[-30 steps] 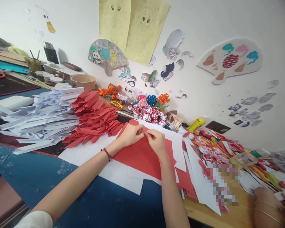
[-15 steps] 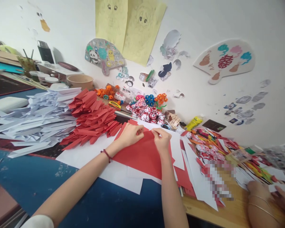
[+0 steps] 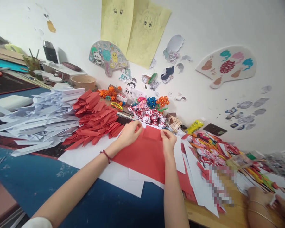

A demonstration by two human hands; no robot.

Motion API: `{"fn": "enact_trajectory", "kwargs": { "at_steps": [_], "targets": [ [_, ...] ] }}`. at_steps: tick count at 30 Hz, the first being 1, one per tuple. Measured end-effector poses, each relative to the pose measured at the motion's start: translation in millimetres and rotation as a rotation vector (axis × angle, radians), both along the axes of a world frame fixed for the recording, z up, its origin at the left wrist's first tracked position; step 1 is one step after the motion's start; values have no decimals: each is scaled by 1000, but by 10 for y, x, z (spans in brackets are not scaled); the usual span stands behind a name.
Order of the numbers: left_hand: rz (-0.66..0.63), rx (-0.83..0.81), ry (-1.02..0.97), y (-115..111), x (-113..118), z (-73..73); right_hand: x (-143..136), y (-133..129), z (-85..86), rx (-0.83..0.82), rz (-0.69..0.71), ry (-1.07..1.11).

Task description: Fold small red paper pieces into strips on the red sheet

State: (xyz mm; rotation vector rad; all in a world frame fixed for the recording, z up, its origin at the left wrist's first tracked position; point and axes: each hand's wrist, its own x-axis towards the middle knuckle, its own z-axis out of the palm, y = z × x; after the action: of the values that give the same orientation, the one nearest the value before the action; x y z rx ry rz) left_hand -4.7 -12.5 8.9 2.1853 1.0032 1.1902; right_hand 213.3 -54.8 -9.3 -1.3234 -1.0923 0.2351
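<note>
My right hand [image 3: 168, 141] pinches the right edge of a small rectangular red paper slip [image 3: 152, 133]. At the slip's other end my left hand [image 3: 131, 133] has its fingers pinched together; its grip is partly hidden. Beneath both hands lies a larger red paper sheet [image 3: 142, 156], with white sheets [image 3: 118, 179] under it. A dark red bracelet [image 3: 105, 155] circles my left wrist. To the left are piles of folded red paper strips [image 3: 95, 118] and folded white paper strips [image 3: 45, 117].
Paper flowers [image 3: 152, 110] and a tan bowl [image 3: 83, 82] stand along the wall. A yellow bottle [image 3: 194, 126] and coloured paper pieces [image 3: 211, 142] lie to the right. Another person's hand [image 3: 261, 198] works at the lower right, on the wooden table [image 3: 204, 209].
My hands have moved apart, the right one shifting right, and the small red slip now shows flat between them. The view has moved slightly. The other person's hands have shifted a little.
</note>
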Motion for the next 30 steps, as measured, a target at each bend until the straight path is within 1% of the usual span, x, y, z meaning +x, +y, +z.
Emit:
{"fn": "enact_trajectory", "kwargs": {
  "at_steps": [3, 5, 7, 10, 12, 15, 23, 25, 27, 30],
  "targets": [
    [-35, -39, -32, -17, 25, -9, -132, -28, 42, -65, 225, 22],
    [-44, -87, -26, 1, 30, -39, -200, -63, 74, -125, 348, 44],
    [-39, -111, -27, 37, 22, -67, -232, -94, 92, -198, 434, 65],
    [-28, -111, -14, 76, 4, -79, -236, -111, 82, -299, 526, 90],
    [-70, -122, 0, 72, 0, -67, -233, -107, 62, -340, 557, 90],
    [-154, -144, 4, 34, 13, -49, -243, -98, 47, -354, 571, 64],
    [-187, -102, 1, -16, 41, -53, -303, -107, 73, -366, 599, -130],
    [-183, -93, 5, -20, 31, -36, -294, -104, 73, -356, 598, -148],
    [-150, -87, -4, -14, 12, -16, -272, -105, 76, -343, 593, -154],
    [-38, -82, -45, 11, -23, 4, -229, -113, 90, -382, 589, -156]
  ]
}}
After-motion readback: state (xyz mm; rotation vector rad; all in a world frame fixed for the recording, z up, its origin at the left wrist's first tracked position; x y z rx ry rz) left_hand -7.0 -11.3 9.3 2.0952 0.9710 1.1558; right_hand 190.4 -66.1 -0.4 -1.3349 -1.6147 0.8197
